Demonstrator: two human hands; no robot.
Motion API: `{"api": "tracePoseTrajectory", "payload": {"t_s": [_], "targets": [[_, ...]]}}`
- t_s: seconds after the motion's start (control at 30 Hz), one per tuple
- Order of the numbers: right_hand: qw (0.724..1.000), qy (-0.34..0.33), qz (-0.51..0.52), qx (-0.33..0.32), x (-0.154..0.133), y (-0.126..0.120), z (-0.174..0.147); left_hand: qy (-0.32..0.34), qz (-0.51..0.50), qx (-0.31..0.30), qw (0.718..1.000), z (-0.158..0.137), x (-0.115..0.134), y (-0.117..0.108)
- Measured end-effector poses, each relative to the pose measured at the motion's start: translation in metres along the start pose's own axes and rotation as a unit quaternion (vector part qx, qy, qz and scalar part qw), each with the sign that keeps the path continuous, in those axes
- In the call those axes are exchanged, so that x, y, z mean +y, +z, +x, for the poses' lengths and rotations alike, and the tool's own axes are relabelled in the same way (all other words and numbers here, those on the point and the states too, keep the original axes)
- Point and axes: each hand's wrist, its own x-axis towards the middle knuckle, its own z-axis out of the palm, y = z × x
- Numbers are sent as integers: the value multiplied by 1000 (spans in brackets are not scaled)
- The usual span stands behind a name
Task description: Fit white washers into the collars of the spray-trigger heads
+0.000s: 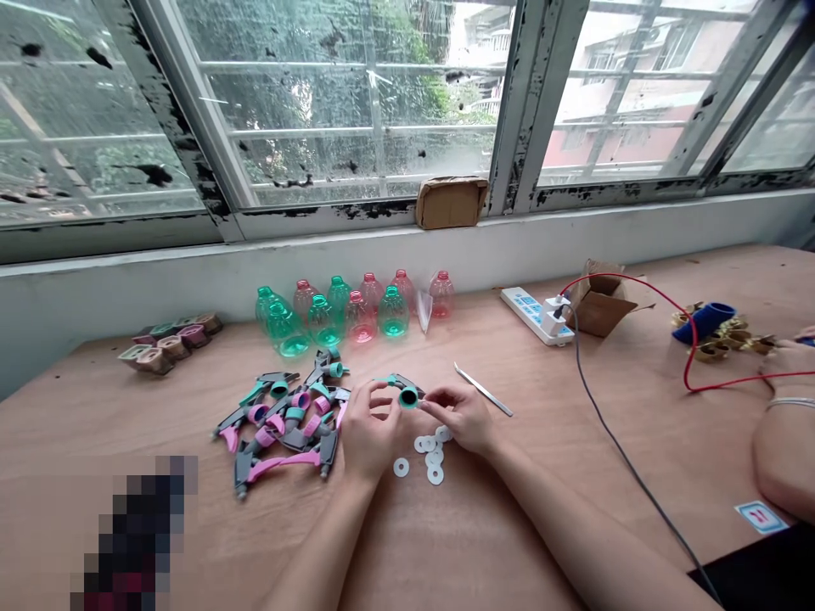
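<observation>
My left hand (369, 424) is closed around a grey trigger spray head (408, 396), whose green collar faces me with its dark opening showing. The fingertips of my right hand (462, 413) are pinched at the collar's right edge. Between them shows a thin white edge, like that of a flat washer; most of it is hidden. Several white washers (435, 456) with centre holes lie on the table just below my hands. To the left is a loose pile of trigger spray heads (293, 424) with grey bodies and pink or green parts.
Green and pink clear bottles (326, 322) stand along the wall. Beyond my right hand lies a thin metal tool (484, 390). A power strip (535, 316) with a grey cable, a cardboard box (602, 301), gold-coloured parts (713, 348) and another person's arm (786, 424) are on the right.
</observation>
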Motion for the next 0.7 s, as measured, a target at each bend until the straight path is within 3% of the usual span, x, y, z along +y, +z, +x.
{"api": "tracePoseTrajectory", "payload": {"t_s": [0.23, 0.47, 0.6, 0.7], "targets": [[995, 64, 73, -23, 12, 8, -6, -28, -63, -50, 996, -2, -10, 9], [985, 86, 140, -53, 16, 13, -5, 7, -129, -187, 974, -9, -9, 16], [985, 83, 133, -74, 14, 11, -4, -42, -157, -204, 965, -7, -12, 17], [984, 94, 131, -75, 14, 8, -3, -43, -110, -175, 978, -5, -13, 16]]}}
